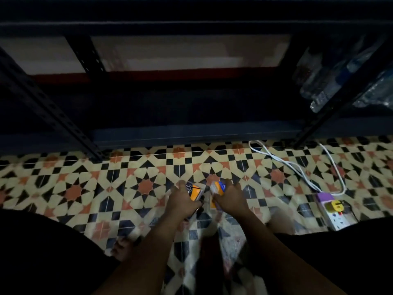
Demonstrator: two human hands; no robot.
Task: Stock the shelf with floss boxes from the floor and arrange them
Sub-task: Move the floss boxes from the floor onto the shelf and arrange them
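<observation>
Both my hands reach down over the patterned tile floor (pixel 89 188). My left hand (pixel 184 201) grips an orange floss box (pixel 194 192) with a dark blue end. My right hand (pixel 230 198) grips another orange floss box (pixel 219 187) with a blue label. The two boxes sit side by side, close together, partly hidden by my fingers. The dark metal shelf (pixel 191 133) stands ahead of them, its lowest board in deep shadow.
A slotted shelf post (pixel 55 116) slants down on the left. Plastic water bottles (pixel 323 81) lie on the shelf at the right. A white cable (pixel 293 165) runs to a power strip (pixel 338 213) on the floor at right. My bare toes (pixel 121 250) show lower left.
</observation>
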